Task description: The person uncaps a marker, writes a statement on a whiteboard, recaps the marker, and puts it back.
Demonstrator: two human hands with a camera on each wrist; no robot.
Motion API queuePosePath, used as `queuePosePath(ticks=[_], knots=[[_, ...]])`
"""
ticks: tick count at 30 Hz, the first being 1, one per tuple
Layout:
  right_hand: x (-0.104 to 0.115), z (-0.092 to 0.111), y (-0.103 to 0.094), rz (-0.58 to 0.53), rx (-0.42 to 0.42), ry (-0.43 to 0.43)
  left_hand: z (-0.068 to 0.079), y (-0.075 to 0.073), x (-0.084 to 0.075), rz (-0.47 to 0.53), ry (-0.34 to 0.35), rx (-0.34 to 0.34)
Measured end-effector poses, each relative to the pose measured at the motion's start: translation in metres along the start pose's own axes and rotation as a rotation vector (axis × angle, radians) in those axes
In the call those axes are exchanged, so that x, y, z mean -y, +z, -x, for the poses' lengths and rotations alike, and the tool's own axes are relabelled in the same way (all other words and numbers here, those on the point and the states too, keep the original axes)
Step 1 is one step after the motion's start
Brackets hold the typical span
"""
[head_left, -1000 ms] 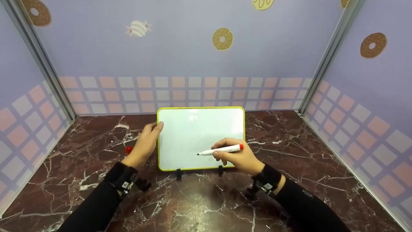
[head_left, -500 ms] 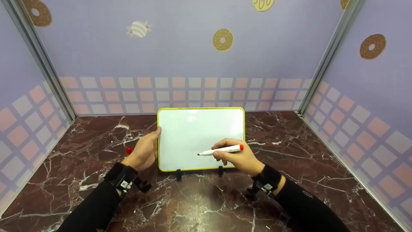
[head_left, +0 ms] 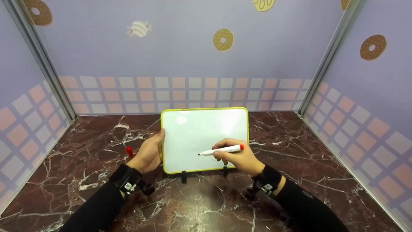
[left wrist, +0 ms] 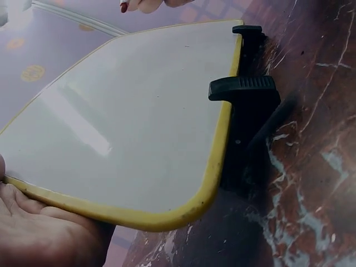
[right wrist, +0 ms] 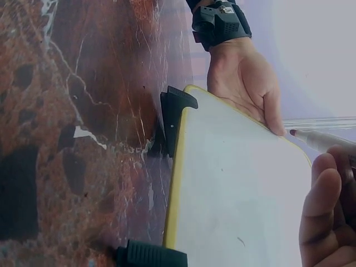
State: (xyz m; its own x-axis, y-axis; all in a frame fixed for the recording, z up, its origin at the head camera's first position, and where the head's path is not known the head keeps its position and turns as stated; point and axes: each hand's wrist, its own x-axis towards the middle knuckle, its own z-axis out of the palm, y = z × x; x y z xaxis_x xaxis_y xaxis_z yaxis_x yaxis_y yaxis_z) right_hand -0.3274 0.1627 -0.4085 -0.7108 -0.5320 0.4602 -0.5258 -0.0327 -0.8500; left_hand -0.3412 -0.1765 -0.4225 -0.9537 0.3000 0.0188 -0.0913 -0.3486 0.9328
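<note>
A small whiteboard point(head_left: 193, 138) with a yellow rim leans upright on a black stand point(left wrist: 245, 94), whose two hooks catch its lower edge. My left hand point(head_left: 149, 153) grips the board's left side, thumb at the front rim and fingers reaching behind. In my right hand point(head_left: 241, 156) I hold an uncapped white marker point(head_left: 227, 149) with a red end, its dark red tip pointing left in front of the board. The right wrist view shows that tip point(right wrist: 295, 133) apart from the white surface. A red marker cap point(head_left: 129, 151) lies on the table, left of my left hand.
The dark red marbled tabletop point(head_left: 206, 206) runs back to a lilac wall point(head_left: 180, 58) printed with doughnuts and checks. Side walls with metal corner posts point(head_left: 331, 54) stand at left and right. A few tiny dark marks point(right wrist: 240, 241) show on the board.
My left hand has slid down the board's left side, then shifted right together with the board and its stand. The board is turned slightly. The right hand and marker have stayed nearly still.
</note>
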Motion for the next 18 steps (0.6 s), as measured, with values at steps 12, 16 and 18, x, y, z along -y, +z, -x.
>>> queuePosePath(ticks=[12, 16, 18], knots=[[0.0016, -0.0016, 0.0016, 0.046, 0.005, -0.007, -0.0005, 0.0032, 0.0061, -0.002, -0.003, 0.034], [0.0044, -0.0044, 0.0048, 0.089, -0.002, -0.02, -0.0011, 0.0026, 0.0084, 0.006, 0.002, 0.033], [0.0062, -0.0079, 0.0075, 0.106, -0.011, -0.026, -0.0013, 0.0019, 0.0099, 0.007, 0.007, 0.03]])
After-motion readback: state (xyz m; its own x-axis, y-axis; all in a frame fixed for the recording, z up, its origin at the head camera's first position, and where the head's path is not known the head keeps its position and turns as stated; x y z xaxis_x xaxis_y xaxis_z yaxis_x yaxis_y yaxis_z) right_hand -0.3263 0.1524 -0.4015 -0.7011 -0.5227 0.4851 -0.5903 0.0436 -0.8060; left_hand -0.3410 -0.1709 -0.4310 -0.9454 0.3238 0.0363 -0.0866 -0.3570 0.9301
